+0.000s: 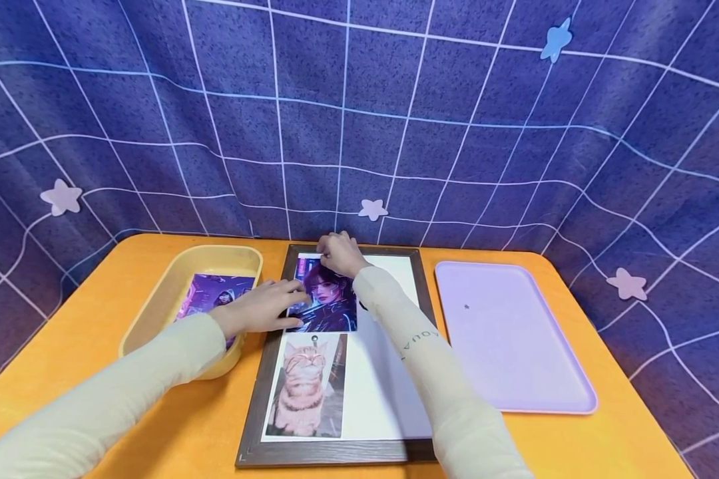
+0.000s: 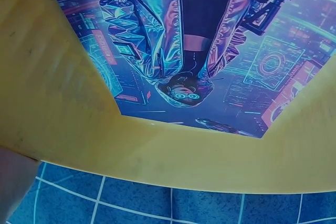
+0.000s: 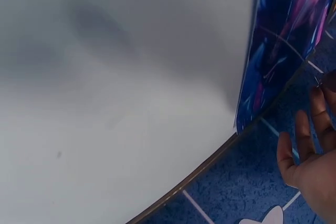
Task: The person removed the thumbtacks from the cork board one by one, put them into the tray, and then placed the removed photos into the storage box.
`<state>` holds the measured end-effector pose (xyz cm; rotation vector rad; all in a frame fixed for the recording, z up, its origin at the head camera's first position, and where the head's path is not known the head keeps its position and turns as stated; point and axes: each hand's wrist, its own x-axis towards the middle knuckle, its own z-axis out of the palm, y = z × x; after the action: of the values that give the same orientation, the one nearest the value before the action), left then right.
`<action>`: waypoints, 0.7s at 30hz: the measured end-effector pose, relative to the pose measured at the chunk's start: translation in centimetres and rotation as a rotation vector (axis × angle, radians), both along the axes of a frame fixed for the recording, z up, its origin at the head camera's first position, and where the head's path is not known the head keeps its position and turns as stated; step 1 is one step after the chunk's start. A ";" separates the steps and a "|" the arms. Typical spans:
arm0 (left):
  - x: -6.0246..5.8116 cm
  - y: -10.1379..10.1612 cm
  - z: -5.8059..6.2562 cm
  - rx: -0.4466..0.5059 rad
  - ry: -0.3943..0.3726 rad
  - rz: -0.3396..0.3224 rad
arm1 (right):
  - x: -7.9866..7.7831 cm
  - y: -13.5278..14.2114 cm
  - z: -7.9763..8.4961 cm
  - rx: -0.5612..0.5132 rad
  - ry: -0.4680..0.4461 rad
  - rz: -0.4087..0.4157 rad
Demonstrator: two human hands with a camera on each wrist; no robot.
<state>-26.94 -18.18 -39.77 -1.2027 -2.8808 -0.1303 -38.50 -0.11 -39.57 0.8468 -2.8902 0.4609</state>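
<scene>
My left hand (image 1: pixel 271 305) lies over the left edge of a printed picture of a purple-haired figure (image 1: pixel 329 296), fingers stretched out across it. That picture sits at the upper left of a dark-framed white board (image 1: pixel 383 372). My right hand (image 1: pixel 341 254) is at the picture's top edge. In the right wrist view, the thumb and forefinger of this hand (image 3: pixel 315 145) pinch a small, thin metal pin (image 3: pixel 318 81). Below, a cat picture (image 1: pixel 305 392) is on the board with a round silver pin head (image 1: pixel 314 339) at its top.
Left of the board stands a yellow basin (image 1: pixel 150 326) holding another print, of a hooded figure in a shiny jacket (image 2: pixel 168 40). A lilac tray (image 1: pixel 515 359) with a tiny dark piece (image 1: pixel 467 307) lies to the right. A blue gridded curtain (image 1: pixel 311 126) hangs behind the orange table (image 1: pixel 162 426).
</scene>
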 end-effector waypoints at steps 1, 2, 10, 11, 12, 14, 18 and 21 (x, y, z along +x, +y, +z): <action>0.0 0.0 0.0 0.000 0.000 -0.001 | 0.0 0.2 0.1 -0.007 0.001 0.003; 0.0 0.0 0.0 0.001 0.001 -0.001 | 0.0 0.3 0.2 -0.014 0.001 0.004; 0.0 0.0 -0.1 -0.005 0.002 0.012 | 0.1 1.9 0.8 -0.024 -0.039 -0.002; 0.0 0.1 -0.1 -0.004 -0.003 0.015 | 0.1 2.1 0.9 -0.023 -0.040 -0.004; 0.0 0.1 -0.1 -0.004 -0.005 0.016 | 0.1 2.3 1.0 -0.025 -0.042 -0.005; 0.1 0.1 0.0 0.000 -0.014 0.018 | 0.1 2.8 1.2 -0.032 -0.048 -0.004; 0.2 0.1 0.2 0.004 -0.026 0.021 | 0.3 3.9 1.4 -0.044 -0.058 0.007; 0.2 0.2 0.3 0.003 -0.035 0.026 | 0.4 4.7 1.4 -0.051 -0.060 0.022</action>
<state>-26.72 -18.01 -39.50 -1.1739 -2.9236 -0.1563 -38.09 4.59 -38.17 0.8727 -2.9125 0.5695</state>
